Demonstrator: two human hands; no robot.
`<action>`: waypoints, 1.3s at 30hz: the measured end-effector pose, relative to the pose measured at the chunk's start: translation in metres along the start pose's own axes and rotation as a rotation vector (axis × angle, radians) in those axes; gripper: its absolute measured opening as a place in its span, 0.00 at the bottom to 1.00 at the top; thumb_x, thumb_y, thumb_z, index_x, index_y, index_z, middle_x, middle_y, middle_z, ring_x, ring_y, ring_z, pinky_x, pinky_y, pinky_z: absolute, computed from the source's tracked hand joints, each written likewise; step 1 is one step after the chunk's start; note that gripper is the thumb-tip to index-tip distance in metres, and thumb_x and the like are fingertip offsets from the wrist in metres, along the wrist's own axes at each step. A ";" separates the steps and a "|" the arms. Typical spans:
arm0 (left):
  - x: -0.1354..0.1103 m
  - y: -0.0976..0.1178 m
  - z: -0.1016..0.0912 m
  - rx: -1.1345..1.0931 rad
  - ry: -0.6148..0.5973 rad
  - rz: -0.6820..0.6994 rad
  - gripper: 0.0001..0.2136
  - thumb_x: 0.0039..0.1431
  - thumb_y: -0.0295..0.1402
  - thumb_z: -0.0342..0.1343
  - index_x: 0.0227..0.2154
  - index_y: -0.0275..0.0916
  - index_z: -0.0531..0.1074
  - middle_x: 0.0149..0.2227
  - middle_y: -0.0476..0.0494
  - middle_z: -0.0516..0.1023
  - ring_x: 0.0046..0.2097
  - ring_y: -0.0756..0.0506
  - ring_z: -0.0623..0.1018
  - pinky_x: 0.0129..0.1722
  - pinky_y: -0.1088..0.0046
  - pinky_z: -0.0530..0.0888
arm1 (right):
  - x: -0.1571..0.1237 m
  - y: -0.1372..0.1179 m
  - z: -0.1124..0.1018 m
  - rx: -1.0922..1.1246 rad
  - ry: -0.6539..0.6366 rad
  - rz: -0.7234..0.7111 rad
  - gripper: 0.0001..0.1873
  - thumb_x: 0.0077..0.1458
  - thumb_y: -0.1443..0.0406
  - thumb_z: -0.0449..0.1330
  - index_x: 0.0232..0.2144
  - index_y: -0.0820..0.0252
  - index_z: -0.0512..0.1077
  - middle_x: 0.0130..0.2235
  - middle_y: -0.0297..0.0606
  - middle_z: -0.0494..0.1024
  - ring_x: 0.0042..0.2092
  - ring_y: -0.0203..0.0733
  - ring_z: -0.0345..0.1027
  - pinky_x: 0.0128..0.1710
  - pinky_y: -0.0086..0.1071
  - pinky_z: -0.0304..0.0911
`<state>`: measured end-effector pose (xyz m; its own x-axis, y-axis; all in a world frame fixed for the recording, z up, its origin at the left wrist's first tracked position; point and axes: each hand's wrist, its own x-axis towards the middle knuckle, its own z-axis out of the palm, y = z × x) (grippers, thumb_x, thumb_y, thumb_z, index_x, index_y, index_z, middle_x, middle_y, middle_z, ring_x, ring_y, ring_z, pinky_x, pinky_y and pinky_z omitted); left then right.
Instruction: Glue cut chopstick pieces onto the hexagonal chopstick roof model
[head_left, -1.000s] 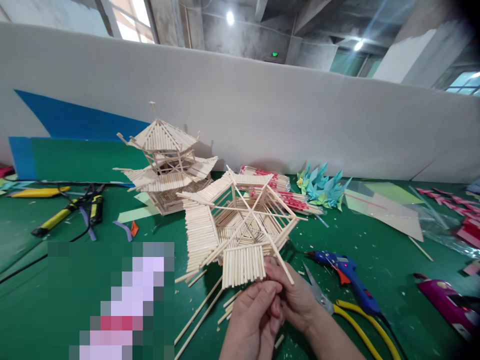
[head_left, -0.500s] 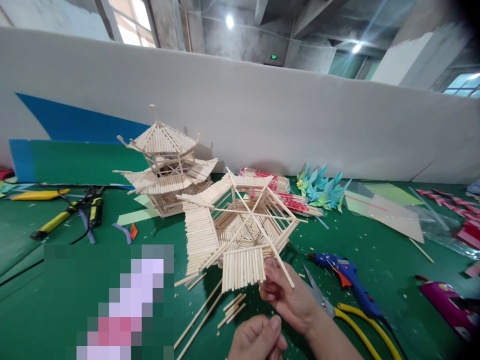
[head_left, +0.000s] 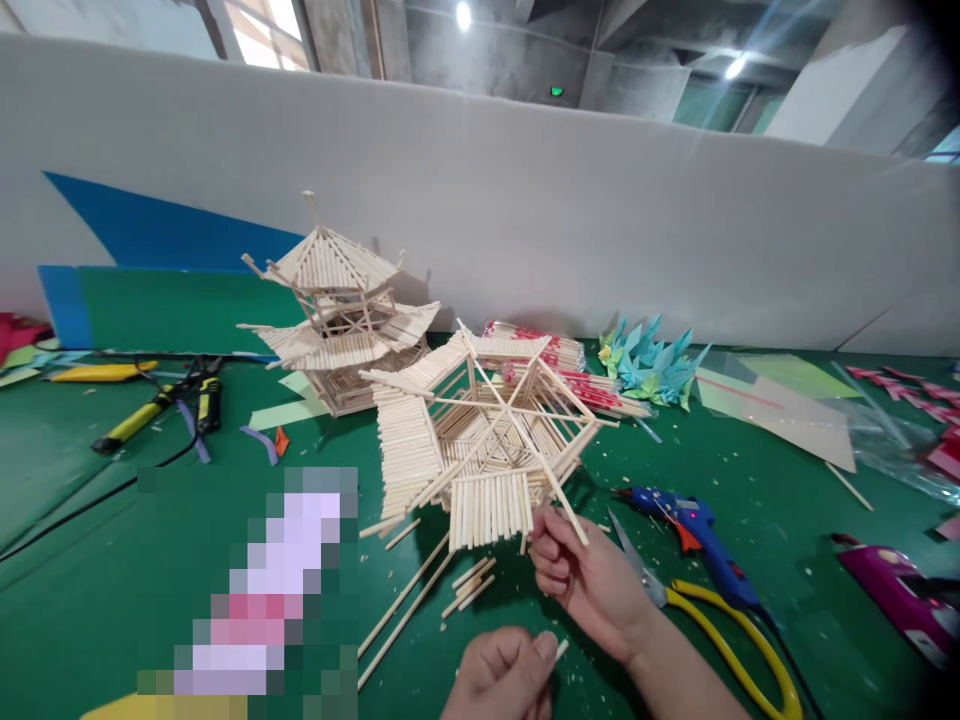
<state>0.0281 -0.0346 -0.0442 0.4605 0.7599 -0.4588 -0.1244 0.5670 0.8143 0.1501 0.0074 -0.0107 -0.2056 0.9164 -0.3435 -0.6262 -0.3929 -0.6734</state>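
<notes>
Two bare hands are working low in the view over a green tabletop [head_left: 780,500]. The right hand [head_left: 585,580] is closing its grip on the near rim of a hexagonal stick roof [head_left: 480,440], with thumb and fingers pinching a slanted spoke where it juts past the edge. That roof is standing tilted on the tabletop at the middle of the view, its open underside facing the camera. The left hand [head_left: 501,675] is keeping its grip shut around a short stick [head_left: 559,650], whose pale tip is poking out beside the thumb. It is sitting just below the right hand without touching it.

Several loose sticks [head_left: 409,605] are lying on the tabletop under the roof's near edge. Scissors [head_left: 630,550] with yellow handles are lying just right of the right hand, and a blue glue gun [head_left: 694,535] is resting beyond them. A finished stick pagoda [head_left: 337,320] is standing behind the roof on the left. Red-printed chopstick packs [head_left: 570,375] and teal paper folds [head_left: 649,362] are sitting behind it on the right. Yellow-handled pliers [head_left: 161,408] are lying far to the left.
</notes>
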 end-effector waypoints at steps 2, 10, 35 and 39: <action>-0.009 0.004 -0.004 0.059 -0.018 0.024 0.24 0.41 0.54 0.50 0.08 0.41 0.54 0.08 0.57 0.51 0.14 0.55 0.52 0.17 0.74 0.45 | -0.009 0.001 -0.007 -0.039 0.043 0.005 0.10 0.48 0.61 0.58 0.25 0.65 0.68 0.19 0.26 0.57 0.19 0.24 0.43 0.17 0.20 0.39; -0.031 -0.015 -0.019 0.625 -0.397 0.218 0.21 0.48 0.41 0.49 0.09 0.40 0.48 0.15 0.55 0.51 0.20 0.53 0.54 0.19 0.75 0.51 | -0.059 0.027 -0.018 -0.365 0.069 -0.116 0.09 0.52 0.62 0.55 0.24 0.60 0.63 0.25 0.30 0.66 0.24 0.28 0.54 0.23 0.22 0.51; -0.027 0.043 -0.043 1.670 0.381 0.574 0.12 0.55 0.30 0.44 0.20 0.38 0.69 0.23 0.44 0.71 0.28 0.45 0.69 0.29 0.67 0.63 | -0.080 0.030 -0.071 -1.176 0.566 -0.512 0.14 0.51 0.57 0.52 0.38 0.59 0.65 0.32 0.40 0.72 0.31 0.39 0.67 0.28 0.29 0.65; -0.021 0.045 -0.043 1.759 0.358 0.530 0.11 0.56 0.29 0.43 0.25 0.38 0.70 0.26 0.43 0.72 0.31 0.44 0.69 0.30 0.66 0.63 | -0.077 0.036 -0.071 -1.216 0.588 -0.550 0.13 0.51 0.58 0.52 0.36 0.59 0.65 0.33 0.41 0.73 0.30 0.39 0.67 0.27 0.28 0.65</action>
<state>-0.0247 -0.0116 -0.0134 0.4705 0.8789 0.0785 0.8644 -0.4770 0.1589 0.1968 -0.0826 -0.0545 0.3633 0.9235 0.1234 0.5485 -0.1050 -0.8295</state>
